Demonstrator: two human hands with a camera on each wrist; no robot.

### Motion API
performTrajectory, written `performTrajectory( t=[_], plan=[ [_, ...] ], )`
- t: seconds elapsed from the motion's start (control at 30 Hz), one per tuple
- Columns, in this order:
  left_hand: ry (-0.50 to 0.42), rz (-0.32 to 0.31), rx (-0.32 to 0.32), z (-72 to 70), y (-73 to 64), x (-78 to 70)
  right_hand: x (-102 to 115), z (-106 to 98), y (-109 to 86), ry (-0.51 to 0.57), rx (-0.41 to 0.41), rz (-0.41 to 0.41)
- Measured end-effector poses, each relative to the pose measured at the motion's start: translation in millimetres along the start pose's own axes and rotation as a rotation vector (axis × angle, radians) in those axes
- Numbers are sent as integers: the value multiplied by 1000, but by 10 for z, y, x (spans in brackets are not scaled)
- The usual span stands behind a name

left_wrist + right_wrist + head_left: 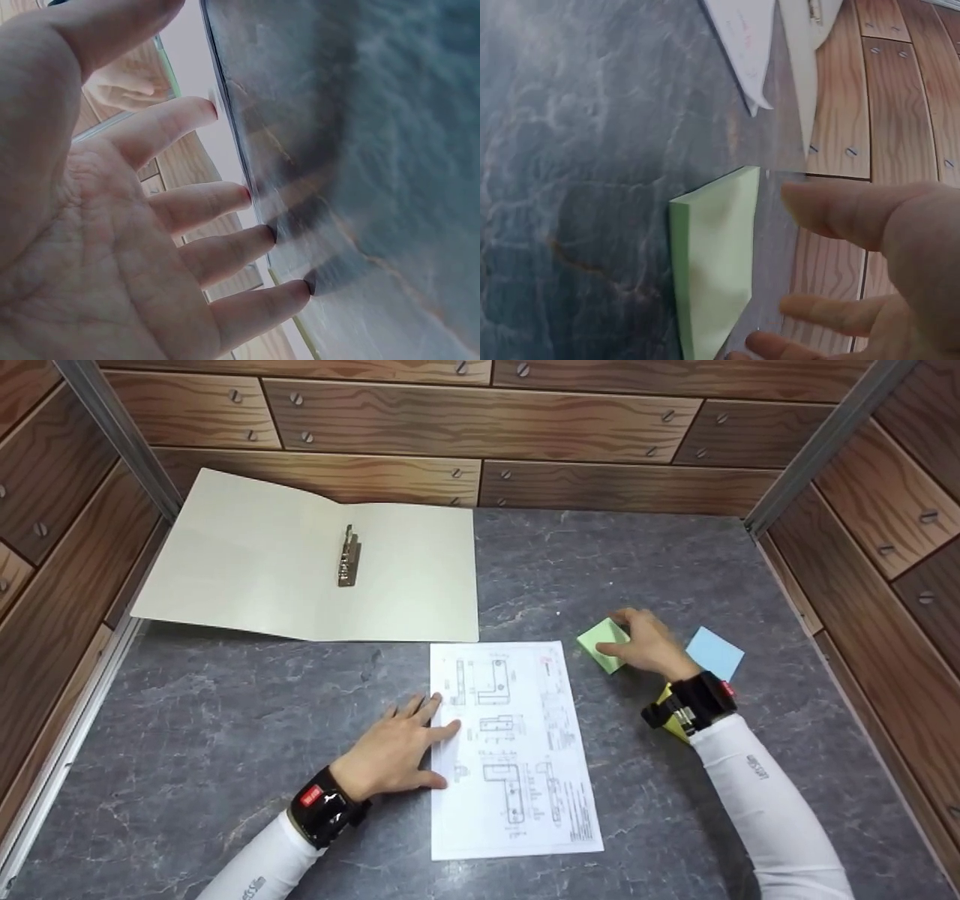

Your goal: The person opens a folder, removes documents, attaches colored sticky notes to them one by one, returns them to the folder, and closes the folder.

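Observation:
A printed sheet of technical drawings [465, 832] lies on the dark marbled table. My left hand [390, 754] is spread flat, with its fingertips resting at the sheet's left edge; the left wrist view shows its fingers [199, 206] straight and apart. To the sheet's right, my right hand [651, 645] hovers over a green sticky note pad [596, 641]. In the right wrist view, the thumb and fingers stand apart beside the green pad [720, 255], holding nothing. A blue sticky note pad [716, 652] is beyond the right wrist, and a yellow one [675, 727] is mostly hidden beneath it.
An open white folder [247, 562] with a metal clip [349, 559] lies at the back left, its lower edge close to the top of the sheet. Wood-patterned panels [480, 424] wall in the table [187, 720] at the back and sides.

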State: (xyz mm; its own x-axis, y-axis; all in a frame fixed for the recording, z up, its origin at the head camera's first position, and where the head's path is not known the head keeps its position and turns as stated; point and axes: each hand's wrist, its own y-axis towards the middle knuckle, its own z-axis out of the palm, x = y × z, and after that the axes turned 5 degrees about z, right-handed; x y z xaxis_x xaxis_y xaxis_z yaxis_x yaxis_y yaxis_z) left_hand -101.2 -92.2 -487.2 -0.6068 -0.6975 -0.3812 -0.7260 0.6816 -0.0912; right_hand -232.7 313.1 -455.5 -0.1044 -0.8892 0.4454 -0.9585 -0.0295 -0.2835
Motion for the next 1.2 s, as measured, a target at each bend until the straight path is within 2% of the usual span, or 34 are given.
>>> performTrajectory(
  t=[0.2,0.43,0.7,0.93,1.2],
  plan=[
    [6,5,-13,2,-5,3,0,77,3,-129,-24,48],
    [14,10,-18,7,-2,7,-12,115,-1,-155,-70,40],
    [18,23,-30,9,5,10,-37,114,-12,-75,-100,53],
    [10,16,-20,-10,4,5,-34,77,13,-41,-85,85],
    [-22,-18,-3,-37,19,19,-77,68,-1,97,-175,14]
  ],
)
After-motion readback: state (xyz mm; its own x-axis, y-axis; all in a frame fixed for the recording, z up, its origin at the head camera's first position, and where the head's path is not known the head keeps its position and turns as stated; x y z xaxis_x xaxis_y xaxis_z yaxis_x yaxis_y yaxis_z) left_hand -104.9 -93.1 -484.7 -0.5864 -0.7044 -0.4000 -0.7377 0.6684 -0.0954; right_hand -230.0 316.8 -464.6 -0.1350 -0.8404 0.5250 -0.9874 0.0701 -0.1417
